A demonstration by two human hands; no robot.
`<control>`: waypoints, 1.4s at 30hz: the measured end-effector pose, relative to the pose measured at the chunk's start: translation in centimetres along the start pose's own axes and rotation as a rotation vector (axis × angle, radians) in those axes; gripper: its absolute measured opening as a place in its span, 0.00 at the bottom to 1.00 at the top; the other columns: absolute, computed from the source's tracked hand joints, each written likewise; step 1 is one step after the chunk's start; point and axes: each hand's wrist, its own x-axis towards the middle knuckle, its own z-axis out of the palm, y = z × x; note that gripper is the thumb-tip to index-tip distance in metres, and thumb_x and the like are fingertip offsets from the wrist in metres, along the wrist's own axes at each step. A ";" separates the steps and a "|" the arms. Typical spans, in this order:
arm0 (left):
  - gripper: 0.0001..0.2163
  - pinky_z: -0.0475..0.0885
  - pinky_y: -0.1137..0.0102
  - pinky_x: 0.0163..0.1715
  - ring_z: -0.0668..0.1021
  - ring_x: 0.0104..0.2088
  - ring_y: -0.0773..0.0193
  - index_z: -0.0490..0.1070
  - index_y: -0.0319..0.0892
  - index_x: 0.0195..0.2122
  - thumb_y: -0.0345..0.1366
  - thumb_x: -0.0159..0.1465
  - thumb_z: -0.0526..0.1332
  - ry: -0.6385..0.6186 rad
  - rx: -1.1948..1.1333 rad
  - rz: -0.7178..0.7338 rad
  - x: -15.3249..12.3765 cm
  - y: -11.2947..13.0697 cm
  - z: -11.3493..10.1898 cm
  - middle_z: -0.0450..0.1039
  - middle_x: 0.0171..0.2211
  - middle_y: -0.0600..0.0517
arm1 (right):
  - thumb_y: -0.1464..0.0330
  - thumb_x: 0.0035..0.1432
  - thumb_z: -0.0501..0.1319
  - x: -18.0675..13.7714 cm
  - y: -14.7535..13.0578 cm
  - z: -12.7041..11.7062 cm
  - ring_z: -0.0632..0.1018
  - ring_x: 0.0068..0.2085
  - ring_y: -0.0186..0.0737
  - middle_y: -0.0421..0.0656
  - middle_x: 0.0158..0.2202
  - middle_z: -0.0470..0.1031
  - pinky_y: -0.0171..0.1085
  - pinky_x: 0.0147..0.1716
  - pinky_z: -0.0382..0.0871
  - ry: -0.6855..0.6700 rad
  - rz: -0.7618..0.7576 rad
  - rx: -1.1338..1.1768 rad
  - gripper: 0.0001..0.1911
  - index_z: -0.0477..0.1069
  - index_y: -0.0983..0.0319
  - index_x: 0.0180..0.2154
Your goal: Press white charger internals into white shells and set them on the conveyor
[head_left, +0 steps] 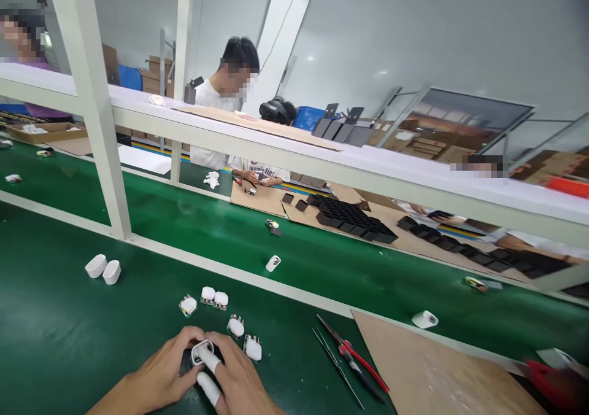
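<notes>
My left hand (168,372) and my right hand (234,375) meet at the bottom of the view over the green mat. Together they grip a small white charger shell (201,349), its open end up. White finger cots cover two fingers of my right hand. Several small white charger inner parts (214,298) lie just beyond my hands. Two empty white shells (103,269) rest to the left.
Red-handled cutters (354,356) and tweezers (338,369) lie right of my hands, beside a brown cardboard sheet (427,372). A green conveyor belt (322,261) carries single white pieces. A white frame post (99,132) stands ahead. Other people work across the belt near black trays (354,221).
</notes>
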 end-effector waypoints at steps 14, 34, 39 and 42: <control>0.10 0.78 0.67 0.49 0.81 0.47 0.59 0.76 0.46 0.50 0.28 0.73 0.59 0.092 0.316 0.407 0.3 2.0 -1.3 0.77 0.52 0.45 | 0.68 0.73 0.58 -1.4 2.3 -1.1 0.80 0.56 0.45 0.49 0.54 0.77 0.47 0.58 0.76 0.248 0.128 0.230 0.21 0.62 0.56 0.65; 0.10 0.79 0.56 0.50 0.82 0.45 0.52 0.75 0.42 0.33 0.43 0.61 0.70 0.459 0.182 -0.083 15.4 -0.7 -11.0 0.79 0.42 0.44 | 0.69 0.73 0.56 -8.5 6.7 -3.2 0.80 0.55 0.48 0.51 0.56 0.75 0.47 0.54 0.81 0.328 0.272 0.016 0.17 0.68 0.57 0.60; 0.04 0.77 0.57 0.51 0.81 0.41 0.55 0.74 0.42 0.34 0.35 0.61 0.67 0.528 0.413 -0.096 20.0 -4.3 -13.6 0.78 0.39 0.45 | 0.72 0.70 0.54 -7.8 7.5 -4.0 0.79 0.58 0.50 0.51 0.59 0.74 0.49 0.55 0.81 0.275 0.209 -0.008 0.22 0.66 0.54 0.63; 0.13 0.75 0.57 0.56 0.80 0.51 0.50 0.75 0.43 0.46 0.35 0.60 0.69 0.526 0.547 -0.057 18.0 -4.4 -13.4 0.79 0.48 0.43 | 0.70 0.70 0.55 -5.9 8.7 -3.8 0.79 0.58 0.52 0.52 0.59 0.73 0.51 0.54 0.80 0.256 0.138 -0.021 0.20 0.68 0.55 0.61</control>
